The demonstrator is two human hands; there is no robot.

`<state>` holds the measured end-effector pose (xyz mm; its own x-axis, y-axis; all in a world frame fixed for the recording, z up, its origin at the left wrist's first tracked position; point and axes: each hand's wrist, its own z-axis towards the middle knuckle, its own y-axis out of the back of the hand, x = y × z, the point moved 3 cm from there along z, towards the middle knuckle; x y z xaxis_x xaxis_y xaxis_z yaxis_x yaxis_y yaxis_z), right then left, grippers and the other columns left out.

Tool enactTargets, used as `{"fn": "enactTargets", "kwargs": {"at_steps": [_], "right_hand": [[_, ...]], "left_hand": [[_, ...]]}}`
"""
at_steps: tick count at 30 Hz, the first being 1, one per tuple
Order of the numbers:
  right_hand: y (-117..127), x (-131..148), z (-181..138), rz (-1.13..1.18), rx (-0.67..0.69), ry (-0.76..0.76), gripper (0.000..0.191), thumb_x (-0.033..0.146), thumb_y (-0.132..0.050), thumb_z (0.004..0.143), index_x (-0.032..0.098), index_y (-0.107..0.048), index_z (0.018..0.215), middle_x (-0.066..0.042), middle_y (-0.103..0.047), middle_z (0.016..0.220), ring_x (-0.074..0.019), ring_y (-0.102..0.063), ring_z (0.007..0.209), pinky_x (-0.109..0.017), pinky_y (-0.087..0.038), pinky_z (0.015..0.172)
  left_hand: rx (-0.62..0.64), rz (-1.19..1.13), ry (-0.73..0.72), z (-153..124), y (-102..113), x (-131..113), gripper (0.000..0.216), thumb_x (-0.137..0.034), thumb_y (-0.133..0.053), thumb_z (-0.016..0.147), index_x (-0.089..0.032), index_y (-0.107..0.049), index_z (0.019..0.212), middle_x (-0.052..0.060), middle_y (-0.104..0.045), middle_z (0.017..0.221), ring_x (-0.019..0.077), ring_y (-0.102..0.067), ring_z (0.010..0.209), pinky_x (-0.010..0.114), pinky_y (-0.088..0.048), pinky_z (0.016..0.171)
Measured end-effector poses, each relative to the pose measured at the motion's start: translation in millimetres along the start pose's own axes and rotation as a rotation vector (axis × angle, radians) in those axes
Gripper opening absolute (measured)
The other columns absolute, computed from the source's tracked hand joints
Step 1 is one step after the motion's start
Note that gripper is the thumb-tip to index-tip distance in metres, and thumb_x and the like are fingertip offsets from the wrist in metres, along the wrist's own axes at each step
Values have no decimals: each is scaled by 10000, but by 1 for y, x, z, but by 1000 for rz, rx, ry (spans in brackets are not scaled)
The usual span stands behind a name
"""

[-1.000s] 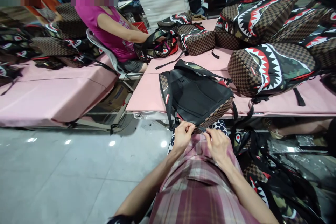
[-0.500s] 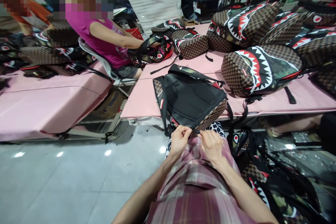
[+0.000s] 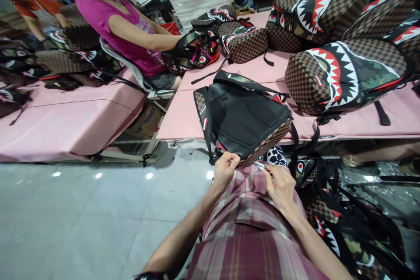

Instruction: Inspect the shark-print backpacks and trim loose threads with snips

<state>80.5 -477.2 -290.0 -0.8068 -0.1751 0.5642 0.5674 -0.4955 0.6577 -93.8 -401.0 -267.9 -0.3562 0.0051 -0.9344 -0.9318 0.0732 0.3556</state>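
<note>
A backpack [image 3: 249,116] with a black padded back and brown checkered sides lies back-up on the table edge, its near end over my lap. My left hand [image 3: 226,168] is closed in a pinch at its near bottom edge, by the left corner. What exactly is between those fingertips is too small to make out, perhaps a strap end or the edge itself. Just right of it, my right hand [image 3: 278,183] is closed on small pale, silvery thread snips [image 3: 259,165], whose tips point toward the backpack's lower edge.
Shark-mouth backpacks [image 3: 348,76] are piled on the pink table [image 3: 183,113] to the right. More bags [image 3: 328,218] lie low at my right. Across the table's left end, a person in a magenta shirt [image 3: 127,30] handles another bag [image 3: 193,52]. A second pink table [image 3: 65,118] stands left.
My right hand has let go of the dark strap piece both hands held and drawn slightly right. Pale snips now show at its fingertips. My left hand stays at the edge.
</note>
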Motion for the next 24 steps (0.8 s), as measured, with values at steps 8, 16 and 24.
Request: {"fn": "enactTargets", "kwargs": {"at_steps": [8, 16, 24], "right_hand": [[-17, 29, 15, -103, 45, 145, 135, 212, -506, 859, 143, -615, 900, -54, -658, 763, -150, -563, 743, -280, -382, 681], [-17, 26, 16, -157, 22, 196, 106, 204, -525, 848, 156, -618, 866, -41, -653, 734, -154, -542, 705, -284, -369, 663], [-15, 20, 14, -22, 22, 97, 128, 231, -518, 859, 159, -623, 850, -34, -660, 746, -145, -558, 710, -273, -384, 656]], "left_hand": [[-10, -44, 59, -3, -2, -2, 178, -287, -545, 713, -151, -566, 599, -19, -471, 621, 96, -429, 574, 211, -334, 556], [18, -8, 12, -6, -5, -5, 188, -291, -544, 726, -155, -577, 601, -10, -487, 631, 106, -455, 605, 215, -349, 578], [8, -47, 45, -3, -8, -8, 197, -314, -565, 707, -153, -575, 594, -20, -464, 608, 99, -437, 568, 212, -345, 546]]}}
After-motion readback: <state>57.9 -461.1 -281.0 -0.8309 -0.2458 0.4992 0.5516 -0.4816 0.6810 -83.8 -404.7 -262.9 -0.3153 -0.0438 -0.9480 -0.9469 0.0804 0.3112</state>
